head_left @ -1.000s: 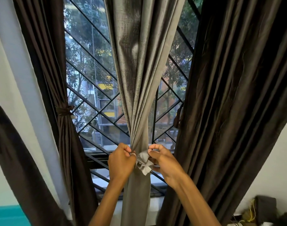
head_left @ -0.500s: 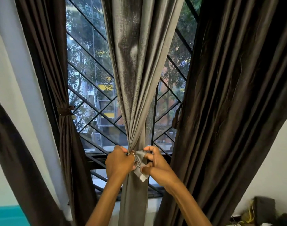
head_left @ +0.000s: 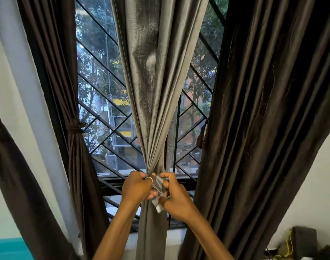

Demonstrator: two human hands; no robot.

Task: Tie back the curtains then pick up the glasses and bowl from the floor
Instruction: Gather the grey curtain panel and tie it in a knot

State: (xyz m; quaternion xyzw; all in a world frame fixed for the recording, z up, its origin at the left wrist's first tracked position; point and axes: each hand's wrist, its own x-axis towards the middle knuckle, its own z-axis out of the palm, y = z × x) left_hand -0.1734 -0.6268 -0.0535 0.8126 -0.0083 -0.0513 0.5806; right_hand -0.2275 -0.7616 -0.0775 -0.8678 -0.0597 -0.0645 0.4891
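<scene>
The left hand (head_left: 137,185) is clenching the upright grey curtain (head_left: 156,91) at its gathered waist while the right hand (head_left: 174,198), just beside it, is pinching the tie strip (head_left: 158,184) between them.

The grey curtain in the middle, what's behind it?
Behind the grey curtain is a window with a black diagonal grille; trees and a building show outside. The part directly behind the cloth is covered.
</scene>
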